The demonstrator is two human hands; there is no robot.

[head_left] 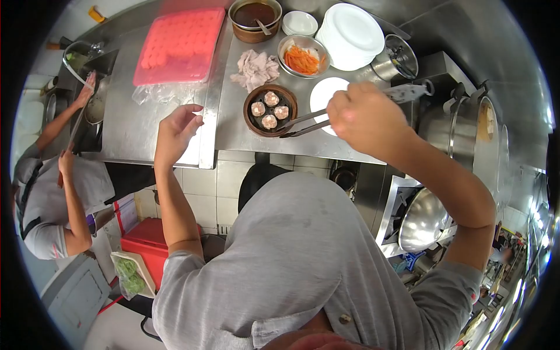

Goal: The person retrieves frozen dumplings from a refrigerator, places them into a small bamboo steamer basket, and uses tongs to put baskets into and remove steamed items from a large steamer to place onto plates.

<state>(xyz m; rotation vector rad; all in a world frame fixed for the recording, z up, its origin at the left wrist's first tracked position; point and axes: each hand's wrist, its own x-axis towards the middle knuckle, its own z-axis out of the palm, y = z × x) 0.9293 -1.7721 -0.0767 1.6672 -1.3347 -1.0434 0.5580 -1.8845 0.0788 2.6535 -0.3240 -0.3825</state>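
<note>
My right hand (368, 116) is closed round a pair of metal tongs (309, 116). The tongs' tips reach the near right rim of a small round steamer basket (270, 135). Inside sit several open-topped dumplings (271, 99), like siu mai. My left hand (178, 131) is raised above the steel counter, left of the basket, loosely curled with thumb and fingers apart and nothing in it. A white plate (324, 96) lies partly under my right hand. Behind the basket is a crumpled pale cloth (255, 69).
A bowl of shredded carrot (301, 59), stacked white plates (352, 35), a pot of dark sauce (255, 14) and a pink-lidded tray (178, 49) stand at the back. Large steel pots (458, 131) are right. At the left sink, another person (64, 181) holds a long-handled tool.
</note>
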